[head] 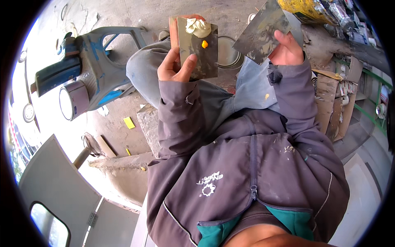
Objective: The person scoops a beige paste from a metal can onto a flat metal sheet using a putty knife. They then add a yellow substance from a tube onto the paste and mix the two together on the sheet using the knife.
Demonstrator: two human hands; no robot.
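Note:
My left hand (179, 66) grips a smeared, flat rectangular plate (202, 63) with a reddish block or second plate (173, 34) behind it. On the plate's upper part lies a mound of cream-coloured paste (198, 27), and a small orange-yellow blob (204, 44) sits just below it, apart from the mound. My right hand (287, 49) holds a wide, thin metal spreader (262, 32) by its lower right part, thumb on its face. Grey smears cover that blade. The spreader and the plate do not touch. Between the hands, lower down, a round metal can lid (228, 52) shows.
On the left, a grey plastic stool (92, 55) carries a blue tool or block (58, 74) and a metal can (74, 100). A concrete block (148, 126) stands beside my leg. Cardboard (327, 102), a yellow container (305, 10) and clutter lie on the right.

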